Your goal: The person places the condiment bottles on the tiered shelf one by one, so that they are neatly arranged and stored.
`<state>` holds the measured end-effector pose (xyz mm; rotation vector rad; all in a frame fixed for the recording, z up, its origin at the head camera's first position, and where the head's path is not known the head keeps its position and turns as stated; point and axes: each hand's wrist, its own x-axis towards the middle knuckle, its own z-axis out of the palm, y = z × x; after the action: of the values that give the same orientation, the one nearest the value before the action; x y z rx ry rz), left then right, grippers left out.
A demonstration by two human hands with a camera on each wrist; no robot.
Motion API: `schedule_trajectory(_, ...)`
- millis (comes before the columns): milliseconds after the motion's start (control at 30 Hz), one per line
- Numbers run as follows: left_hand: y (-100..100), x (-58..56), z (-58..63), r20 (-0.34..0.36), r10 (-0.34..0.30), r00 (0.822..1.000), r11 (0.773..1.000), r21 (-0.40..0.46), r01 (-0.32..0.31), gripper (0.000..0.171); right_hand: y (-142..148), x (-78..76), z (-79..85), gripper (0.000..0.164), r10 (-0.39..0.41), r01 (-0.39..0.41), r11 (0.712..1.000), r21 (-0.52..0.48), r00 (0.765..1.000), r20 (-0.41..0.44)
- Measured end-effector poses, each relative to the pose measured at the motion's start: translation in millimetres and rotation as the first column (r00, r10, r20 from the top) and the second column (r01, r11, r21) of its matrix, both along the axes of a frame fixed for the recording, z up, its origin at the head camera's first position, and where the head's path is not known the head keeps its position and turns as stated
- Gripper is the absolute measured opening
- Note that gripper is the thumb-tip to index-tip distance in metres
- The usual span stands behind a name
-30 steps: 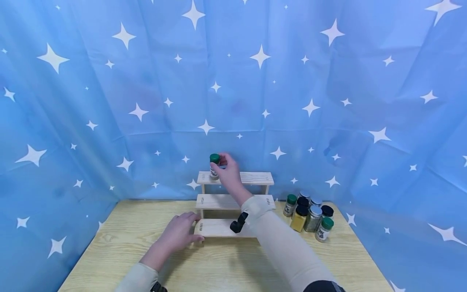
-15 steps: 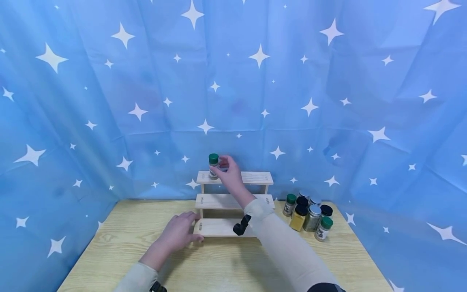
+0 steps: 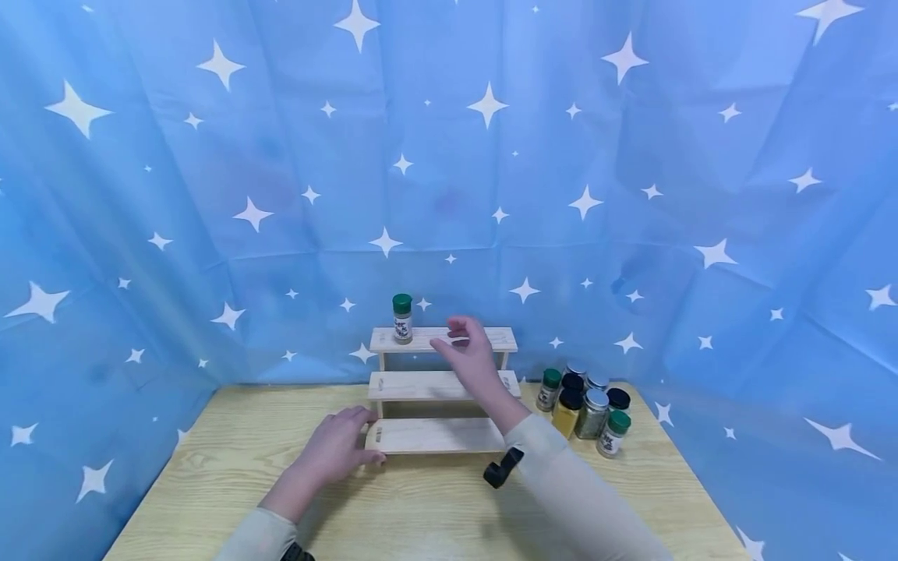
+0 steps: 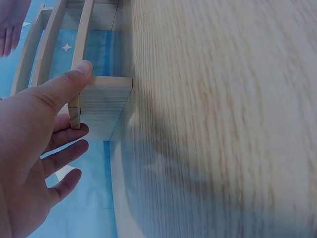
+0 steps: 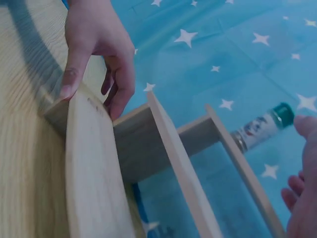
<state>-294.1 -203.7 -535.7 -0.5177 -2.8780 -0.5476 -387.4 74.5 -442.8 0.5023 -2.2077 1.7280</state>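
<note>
A three-step wooden rack (image 3: pixel 442 436) stands on the table. Its lowest step is held at the left end by my left hand (image 3: pixel 335 446), the thumb on the front edge and fingers behind, as the left wrist view shows the hand (image 4: pixel 34 134) close up. A green-capped spice jar (image 3: pixel 402 318) stands upright at the left of the top step. My right hand (image 3: pixel 471 357) is to the right of that jar, apart from it, holding nothing, with thumb and fingers spread. In the right wrist view the jar (image 5: pixel 260 130) appears beyond the rack, near the right fingertips.
To the right of the rack, several spice jars stand bunched together, among them a black-capped yellow jar (image 3: pixel 567 414), a silver-lidded jar (image 3: pixel 592 414) and a green-capped jar (image 3: pixel 614 435). A blue star-patterned curtain (image 3: pixel 449 156) hangs behind the wooden table (image 3: pixel 435 514).
My right hand has let go of the green-capped jar and moved right and slightly down, leaving the jar on the top step. The left hand keeps its place on the rack.
</note>
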Motion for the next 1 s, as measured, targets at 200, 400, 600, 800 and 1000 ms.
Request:
schedule_trajectory(200,-2,-0.1,1.5,-0.005,0.014,1.0,1.0,-0.001,-0.014,0.075,37,14.6,-10.9,0.048,-0.001,0.003,0.999,0.05,0.999,-0.043)
schedule_trajectory(400,-1,0.2,2.9,0.008,0.009,1.0,1.0,0.001,-0.009,0.075,75,30.4,-21.2,0.048,-0.046,0.053,0.994,0.099,0.996,-0.071)
schedule_trajectory(600,0,1.3,3.2,0.008,0.011,1.0,1.0,0.006,-0.011,0.074,112,41.9,-27.1,0.042,-0.105,0.118,0.975,0.187,0.992,-0.077)
schedule_trajectory(800,2,1.4,1.8,0.005,0.001,1.0,1.0,0.006,-0.001,0.073,153,50.7,-31.4,0.044,-0.152,0.165,0.932,0.324,0.986,-0.064)
schedule_trajectory(1000,3,3.4,3.1,0.003,-0.004,1.0,1.0,0.021,0.004,0.073,190,54.4,-38.1,0.048,-0.187,0.188,0.896,0.402,0.982,-0.042)
